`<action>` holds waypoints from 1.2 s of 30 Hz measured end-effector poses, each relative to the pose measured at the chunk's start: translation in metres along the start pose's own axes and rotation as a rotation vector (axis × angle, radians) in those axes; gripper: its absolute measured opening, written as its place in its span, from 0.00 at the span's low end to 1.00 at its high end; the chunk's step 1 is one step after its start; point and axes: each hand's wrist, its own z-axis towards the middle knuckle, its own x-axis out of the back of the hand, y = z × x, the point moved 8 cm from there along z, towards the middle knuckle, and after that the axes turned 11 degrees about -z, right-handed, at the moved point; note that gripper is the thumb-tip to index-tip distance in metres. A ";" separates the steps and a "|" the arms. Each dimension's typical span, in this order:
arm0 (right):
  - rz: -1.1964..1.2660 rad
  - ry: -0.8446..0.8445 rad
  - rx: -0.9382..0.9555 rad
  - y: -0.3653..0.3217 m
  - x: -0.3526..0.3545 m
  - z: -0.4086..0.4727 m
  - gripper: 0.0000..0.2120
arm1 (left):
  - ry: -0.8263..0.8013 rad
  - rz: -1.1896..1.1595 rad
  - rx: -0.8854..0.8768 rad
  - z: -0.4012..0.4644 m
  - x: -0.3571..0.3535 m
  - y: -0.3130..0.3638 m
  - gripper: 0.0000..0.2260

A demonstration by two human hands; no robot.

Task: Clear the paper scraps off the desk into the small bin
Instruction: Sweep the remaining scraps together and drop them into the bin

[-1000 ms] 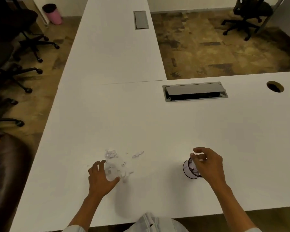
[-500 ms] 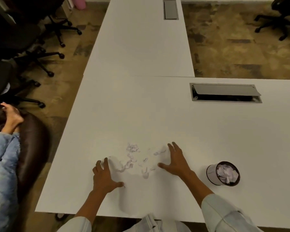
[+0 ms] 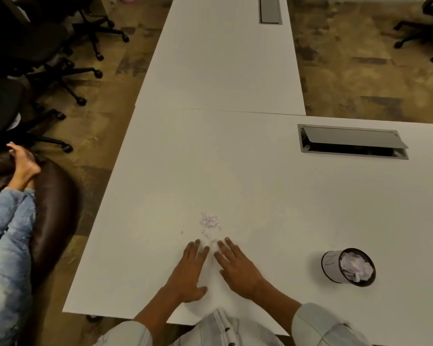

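Paper scraps [image 3: 209, 224] heaped just beyond both flat, open hands: left hand [image 3: 190, 272], right hand [image 3: 236, 268]. Small bin [image 3: 349, 267] lies rightward, nearer the right hand.

At lower centre, some paper scraps [image 3: 209, 223] blur between the fingertips; the office chair [image 3: 425, 28] is cut off at upper right.

Nothing really readable here, just a faint scribble on the bin [image 3: 331, 264], can't make it out.
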 end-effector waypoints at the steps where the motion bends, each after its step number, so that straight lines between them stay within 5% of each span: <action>1: -0.049 0.025 0.020 -0.005 -0.001 -0.004 0.28 | 0.014 0.013 0.005 -0.005 -0.005 0.002 0.43; 10: -0.020 0.018 -0.038 0.010 -0.003 -0.039 0.21 | 0.105 0.255 -0.071 -0.018 -0.007 0.029 0.24; 13: 0.049 0.020 -0.129 0.021 0.004 -0.036 0.13 | 0.107 0.158 -0.017 -0.011 0.002 0.030 0.15; 16: 0.394 0.069 -0.390 0.046 0.003 -0.041 0.13 | 0.185 -0.029 0.028 -0.001 0.010 0.031 0.03; 21: 0.815 0.368 -0.838 0.106 0.041 -0.105 0.05 | 0.256 -0.167 -0.036 0.025 0.022 0.083 0.09; 26: 0.881 0.551 -1.056 0.170 0.075 -0.203 0.05 | 0.235 -0.372 -0.267 0.052 0.029 0.197 0.07; 30: 0.742 0.560 -1.208 0.212 0.090 -0.265 0.05 | 0.167 -0.504 -0.392 0.069 0.016 0.284 0.04; 36: 0.789 0.415 -1.097 0.232 0.086 -0.272 0.15 | -0.036 -0.439 -0.356 0.097 -0.020 0.356 0.10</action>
